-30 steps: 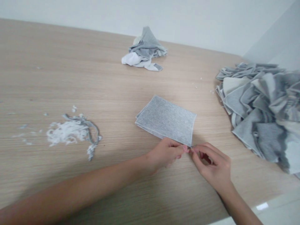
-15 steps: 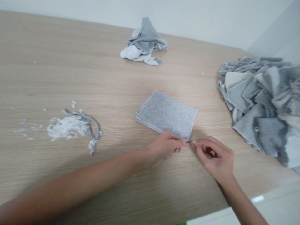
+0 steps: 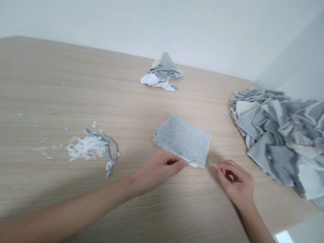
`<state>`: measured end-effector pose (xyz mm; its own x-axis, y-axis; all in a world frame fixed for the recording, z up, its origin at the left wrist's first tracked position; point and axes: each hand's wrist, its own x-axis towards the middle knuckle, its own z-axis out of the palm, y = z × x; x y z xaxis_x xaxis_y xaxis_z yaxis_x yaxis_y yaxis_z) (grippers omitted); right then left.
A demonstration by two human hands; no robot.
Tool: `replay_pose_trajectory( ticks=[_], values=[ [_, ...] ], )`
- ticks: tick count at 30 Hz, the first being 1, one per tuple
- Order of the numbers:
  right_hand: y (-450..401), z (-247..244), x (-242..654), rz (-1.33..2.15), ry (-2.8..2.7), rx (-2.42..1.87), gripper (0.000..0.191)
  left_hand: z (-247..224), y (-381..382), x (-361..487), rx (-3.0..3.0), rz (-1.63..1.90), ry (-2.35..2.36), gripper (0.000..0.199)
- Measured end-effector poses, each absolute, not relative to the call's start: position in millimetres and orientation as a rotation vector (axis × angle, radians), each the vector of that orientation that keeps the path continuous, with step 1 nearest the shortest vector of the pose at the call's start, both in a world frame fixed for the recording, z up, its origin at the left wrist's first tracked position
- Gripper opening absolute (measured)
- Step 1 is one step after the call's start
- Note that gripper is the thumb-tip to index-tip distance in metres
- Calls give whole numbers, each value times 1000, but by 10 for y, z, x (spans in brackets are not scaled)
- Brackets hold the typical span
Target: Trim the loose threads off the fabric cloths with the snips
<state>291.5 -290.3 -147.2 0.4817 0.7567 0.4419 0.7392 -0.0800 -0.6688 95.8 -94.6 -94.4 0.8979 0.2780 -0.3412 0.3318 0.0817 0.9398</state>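
Note:
Over the near edge of a folded grey cloth (image 3: 184, 140), my left hand (image 3: 164, 167) is closed in a pinch. From its fingertips sticks out a thin dark metal tool (image 3: 191, 161), needle-like or tweezer-like; its exact kind is too small to make out. My right hand (image 3: 235, 179) is to the right of the cloth, thumb and fingertips pressed together. A small white bit of thread (image 3: 214, 165) shows at those fingertips. The two hands are apart, and the cloth lies flat on the table with its layers slightly offset.
A large heap of grey and white cloths (image 3: 275, 135) covers the right side of the wooden table (image 3: 106, 91). Farther back lies a small crumpled cloth pile (image 3: 164, 72). White thread scraps (image 3: 87, 147) with a grey strip (image 3: 111, 145) lie at left. A wall (image 3: 162, 23) stands behind.
My left hand has drawn left with the metal tool, away from my right hand; the gap between them has widened. The camera view has tilted up, so everything sits lower.

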Motion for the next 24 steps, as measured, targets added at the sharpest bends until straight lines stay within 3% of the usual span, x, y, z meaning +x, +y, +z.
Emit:
replay_pose_trajectory(
  ticks=[10,16,24],
  values=[
    [-2752,-1317,2750,-6,-1321,-1733,5,-829,-993,-402,1812,28,791,30],
    [-1662,-986,1921,261,-1658,-1530,12,-876,-960,-1041,1959,235,968,30],
    [-367,-1151,1162,420,-2081,-1380,13,-878,-1111,-1379,1808,472,1213,31]
  ],
)
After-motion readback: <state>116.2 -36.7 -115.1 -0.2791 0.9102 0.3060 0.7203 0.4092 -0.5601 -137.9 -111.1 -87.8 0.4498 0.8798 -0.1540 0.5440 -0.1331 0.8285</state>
